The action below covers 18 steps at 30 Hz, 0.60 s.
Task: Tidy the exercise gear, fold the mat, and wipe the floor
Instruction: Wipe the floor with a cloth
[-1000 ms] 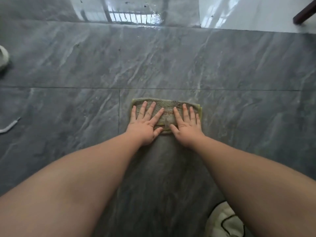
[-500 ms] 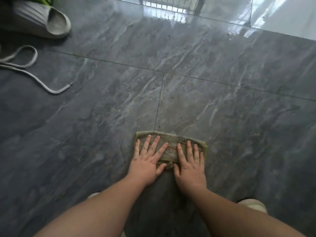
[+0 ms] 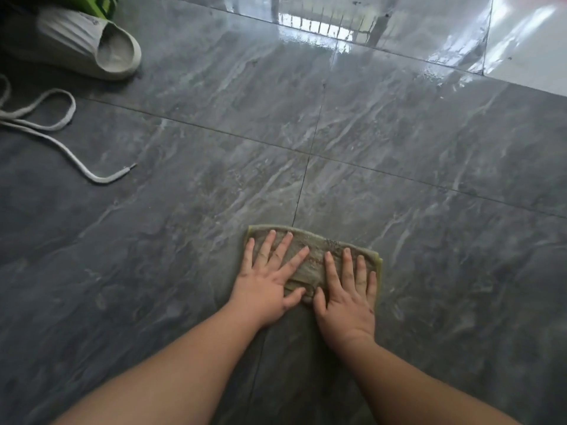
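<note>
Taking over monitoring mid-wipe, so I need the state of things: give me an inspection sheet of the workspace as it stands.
Surface: grey marble-look tiled floor, glossy with reflections at the far edge.
Job's things: green-edged cloth lying flat on the floor across a tile joint; no mat or exercise gear seen.
Clutter: pale slipper at far left; something green behind it, too cropped to identify.
Grippers: left hand and right hand pressed flat on the cloth, fingers spread.
Cables: white cord looped loose on the floor at left, apart from the cloth.
Surroundings: nothing seen beyond the floor.
</note>
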Motion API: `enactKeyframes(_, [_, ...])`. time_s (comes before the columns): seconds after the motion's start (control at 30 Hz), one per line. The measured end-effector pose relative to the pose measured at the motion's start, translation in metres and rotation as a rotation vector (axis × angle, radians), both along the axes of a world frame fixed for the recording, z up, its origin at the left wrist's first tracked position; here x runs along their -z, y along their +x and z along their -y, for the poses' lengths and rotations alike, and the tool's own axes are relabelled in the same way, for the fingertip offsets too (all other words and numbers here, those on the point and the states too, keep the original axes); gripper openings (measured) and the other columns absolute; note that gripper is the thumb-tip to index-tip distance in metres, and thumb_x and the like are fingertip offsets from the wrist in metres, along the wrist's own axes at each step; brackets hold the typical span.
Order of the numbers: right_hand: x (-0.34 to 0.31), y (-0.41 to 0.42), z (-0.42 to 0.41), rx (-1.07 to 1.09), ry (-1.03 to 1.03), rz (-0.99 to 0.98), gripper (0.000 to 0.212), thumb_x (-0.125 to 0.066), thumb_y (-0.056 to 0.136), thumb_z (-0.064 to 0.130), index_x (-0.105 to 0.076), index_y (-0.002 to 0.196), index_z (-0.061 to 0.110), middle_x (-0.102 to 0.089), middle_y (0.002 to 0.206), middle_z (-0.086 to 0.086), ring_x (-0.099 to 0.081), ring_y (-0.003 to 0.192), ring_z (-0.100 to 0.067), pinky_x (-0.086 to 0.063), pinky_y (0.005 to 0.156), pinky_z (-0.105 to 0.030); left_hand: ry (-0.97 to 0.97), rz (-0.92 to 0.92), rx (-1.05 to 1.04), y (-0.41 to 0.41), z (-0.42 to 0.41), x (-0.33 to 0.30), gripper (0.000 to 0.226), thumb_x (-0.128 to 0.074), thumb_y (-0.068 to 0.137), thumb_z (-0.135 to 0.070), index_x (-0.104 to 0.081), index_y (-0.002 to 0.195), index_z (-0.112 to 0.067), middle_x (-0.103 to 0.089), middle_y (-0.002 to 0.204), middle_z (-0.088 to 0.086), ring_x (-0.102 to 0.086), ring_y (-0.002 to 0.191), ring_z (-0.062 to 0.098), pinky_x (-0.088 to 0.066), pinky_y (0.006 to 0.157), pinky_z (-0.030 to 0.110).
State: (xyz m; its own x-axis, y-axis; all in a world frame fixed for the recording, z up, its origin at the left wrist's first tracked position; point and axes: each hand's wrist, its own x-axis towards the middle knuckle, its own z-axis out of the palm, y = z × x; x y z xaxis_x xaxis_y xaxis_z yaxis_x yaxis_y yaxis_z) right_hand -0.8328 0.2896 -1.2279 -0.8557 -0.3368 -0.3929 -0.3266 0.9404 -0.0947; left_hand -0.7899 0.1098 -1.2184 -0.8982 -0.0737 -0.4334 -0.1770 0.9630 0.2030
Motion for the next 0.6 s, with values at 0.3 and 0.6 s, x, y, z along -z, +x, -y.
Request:
enactKeyframes(0.3, [0.002,-0.111,0.041,0.022,-0.043,-0.038,0.073,-0.032,0.088,0.054,-0.01,0.156,0.04,-0.002,0.167,0.001,0.006,0.153,-0.024,0.008,0.121,-0.048,-0.06,0.025,0.042,-0.125,0.04,0.0,0.08,-0.025,0.086,-0.076,0.024,0.145,-0.051,0.033,0.157,-0.006,0.033,0.144,0.024,0.02,0.113,0.058])
enactKeyframes(0.6, [-0.006,-0.229,0.074,-0.008,-0.061,0.043,0.074,-0.031,0.09,0.054,0.005,0.155,0.044,0.016,0.166,0.005,0.02,0.151,-0.02,0.016,0.12,-0.046,-0.062,0.035,-0.033,-0.233,0.064,0.001,0.082,-0.028,0.085,-0.076,0.018,0.147,-0.051,0.028,0.16,-0.005,0.03,0.146,0.025,0.019,0.113,0.06])
